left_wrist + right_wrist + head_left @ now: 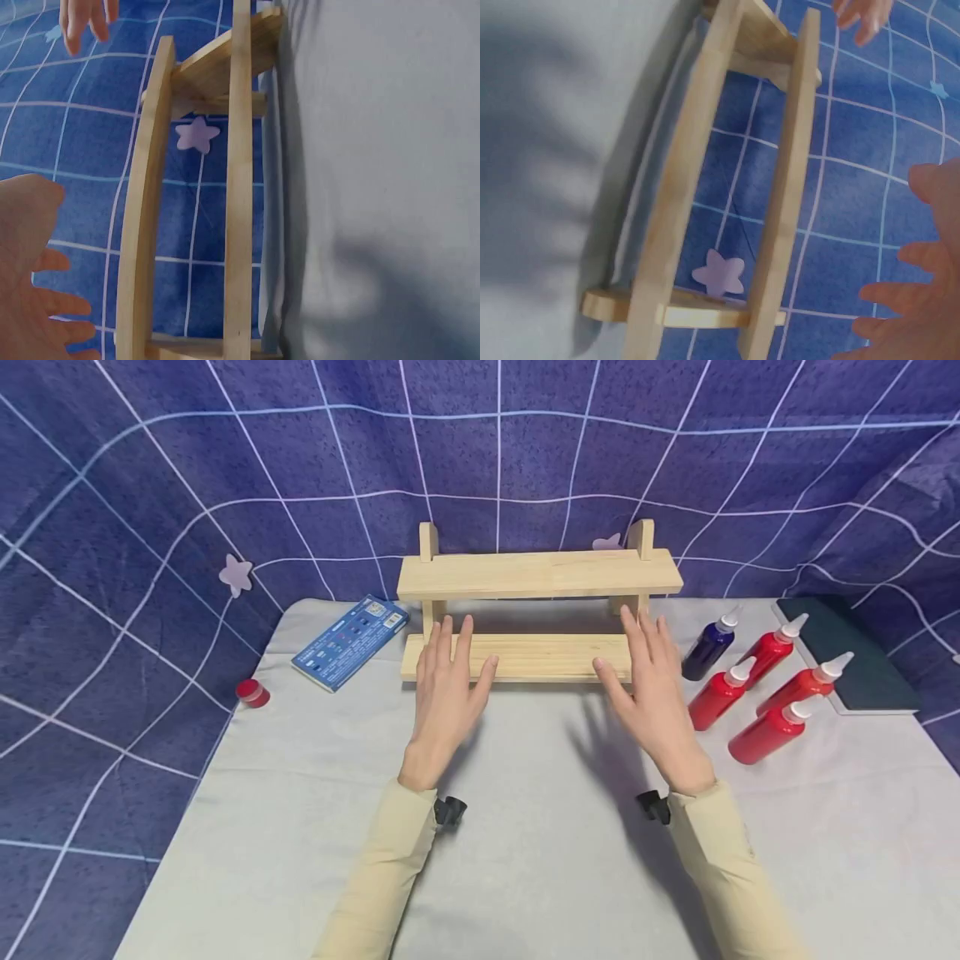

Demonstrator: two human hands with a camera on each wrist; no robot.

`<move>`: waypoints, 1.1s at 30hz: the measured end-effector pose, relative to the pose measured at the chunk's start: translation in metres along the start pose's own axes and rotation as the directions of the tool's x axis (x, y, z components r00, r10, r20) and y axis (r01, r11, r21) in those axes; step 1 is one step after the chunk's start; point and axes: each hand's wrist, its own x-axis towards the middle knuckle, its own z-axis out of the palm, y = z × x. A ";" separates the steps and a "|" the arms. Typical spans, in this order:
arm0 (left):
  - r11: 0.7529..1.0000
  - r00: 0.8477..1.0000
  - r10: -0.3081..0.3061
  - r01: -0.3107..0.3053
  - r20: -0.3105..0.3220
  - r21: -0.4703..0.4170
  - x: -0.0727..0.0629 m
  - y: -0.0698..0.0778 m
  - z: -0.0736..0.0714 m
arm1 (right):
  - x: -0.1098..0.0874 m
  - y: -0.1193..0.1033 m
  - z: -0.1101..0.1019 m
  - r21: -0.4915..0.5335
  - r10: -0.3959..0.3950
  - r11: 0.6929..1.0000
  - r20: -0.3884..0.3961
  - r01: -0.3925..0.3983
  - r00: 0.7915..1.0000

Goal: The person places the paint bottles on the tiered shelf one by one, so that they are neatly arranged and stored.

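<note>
A two-tier wooden shelf point(540, 575) stands at the back of the white-covered table. My left hand point(444, 693) hovers before its left end, fingers straight and spread, holding nothing. Before the right end is my right hand point(656, 706), also with straight fingers and nothing in it. In the head view both hands overlap the lower board point(543, 657). The left wrist view shows the left hand point(34, 277) beside the shelf's boards point(238, 187). From the right wrist, the right hand point(911, 285) appears to the right of the upper board point(784, 195).
Right of the shelf stand several red bottles point(767, 735) and a dark blue bottle point(708, 650) with white nozzles. Behind them lies a dark green board point(855, 652). A blue book point(351, 642) and a small red jar point(252, 693) lie to the left. A blue gridded cloth point(465, 460) hangs behind.
</note>
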 end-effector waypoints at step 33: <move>0.897 0.948 -0.302 0.248 -0.099 -0.365 0.003 -0.081 -0.014 | -0.023 0.013 -0.097 -0.023 0.061 0.997 -0.371 -0.075 0.927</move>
